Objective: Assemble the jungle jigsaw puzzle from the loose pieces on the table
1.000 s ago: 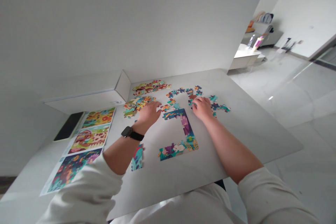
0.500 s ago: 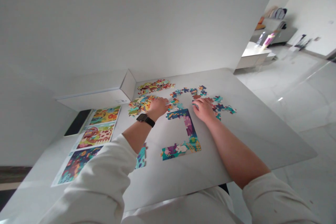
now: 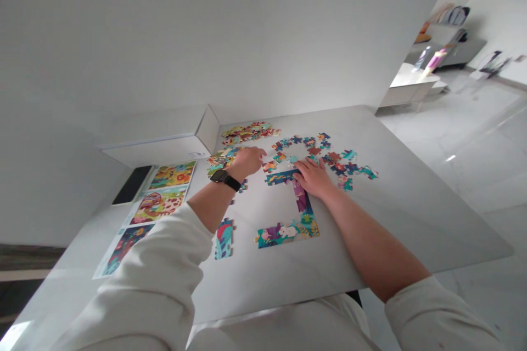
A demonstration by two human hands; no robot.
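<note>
A partly joined jigsaw border (image 3: 303, 207) lies on the white table (image 3: 403, 197), bent like a bracket. My right hand (image 3: 313, 176) rests flat on its upper corner, fingers stretched towards the left. My left hand (image 3: 248, 161), with a black watch (image 3: 224, 178) on the wrist, hovers just left of that corner with its fingers curled. What they hold is hidden. Loose pieces (image 3: 335, 158) are scattered behind my right hand. Two heaps of pieces (image 3: 248, 131) (image 3: 219, 159) lie behind and beside my left hand.
A small joined block of pieces (image 3: 224, 239) sits near my left forearm. A sheet of coloured pictures (image 3: 161, 197) and a dark phone (image 3: 132, 185) lie at the left. A white box (image 3: 164, 145) stands against the wall. The table's right edge drops to the floor.
My right hand has slid left from the loose pieces onto the border's upper corner. My left hand stayed near the heaps, now closer to that corner. The view has shifted slightly.
</note>
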